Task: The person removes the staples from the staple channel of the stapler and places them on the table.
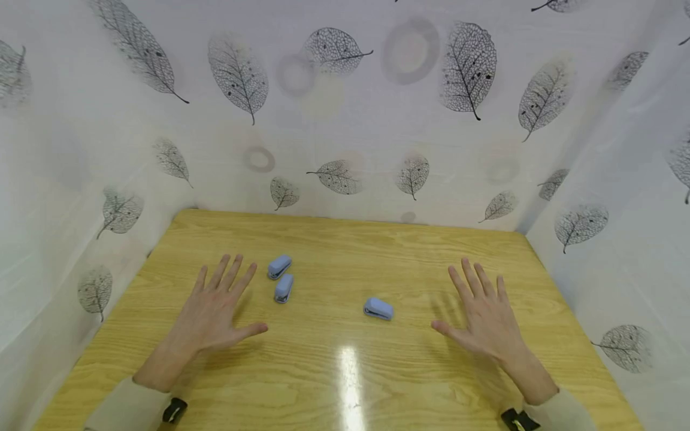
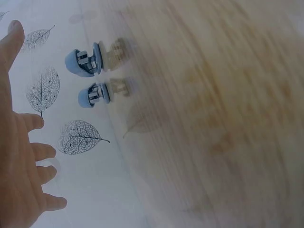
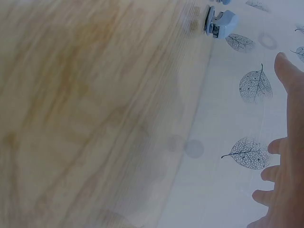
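Sleeves and bands: Each forearm is covered by a cream fabric sleeve (image 1: 126,404), and a small black wristband (image 1: 174,410) is worn at the inner side of each cuff.
Left hand: The left hand (image 1: 210,317) is held above the tabletop, back upward, with its fingers spread and pointed forward and its thumb stretched out toward the right hand; nothing is gripped.
Right hand: The right hand (image 1: 487,323) is held in a mirrored pose, fingers fanned forward, thumb directed toward the left hand; nothing is gripped.
Lone stapler: A pale blue, rounded mini stapler (image 1: 379,308) is set between the hands, nearer the right thumb, and is touched by neither.
Paired staplers: Two matching pale blue staplers (image 1: 284,288) are placed close together, just beside the left fingertips on their inner side; silver metal parts are shown in the left wrist view.
Table: Both hands are backed by a yellow wood-grain tabletop (image 1: 334,251).
Backdrop: Beyond the fingertips, the table is enclosed by whitish sheeting (image 1: 345,137) printed with dark skeleton leaves.
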